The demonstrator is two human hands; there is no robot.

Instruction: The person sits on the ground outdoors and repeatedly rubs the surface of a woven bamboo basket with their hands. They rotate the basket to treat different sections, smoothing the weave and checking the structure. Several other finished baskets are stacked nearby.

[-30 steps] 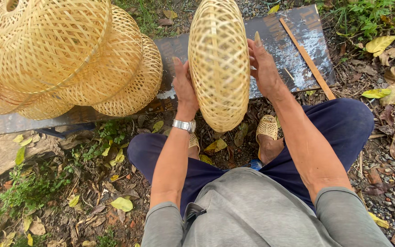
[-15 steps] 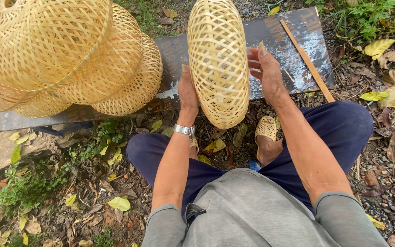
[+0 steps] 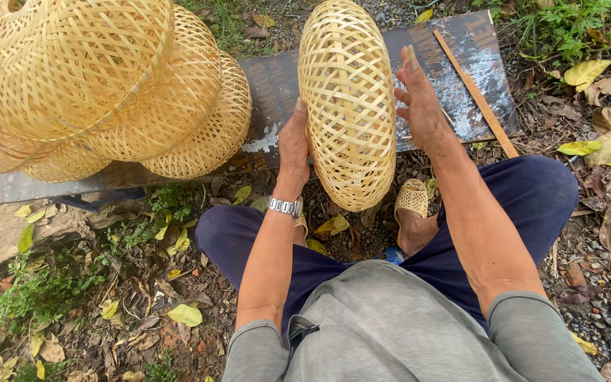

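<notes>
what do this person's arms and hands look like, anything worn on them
Both hands are bare, no gloves or rings visible. The left hand has a silver metal-link wristwatch on its wrist. The right hand wears nothing at the wrist. Both forearms are bare; grey sleeves are pushed up to about the elbows.
</notes>
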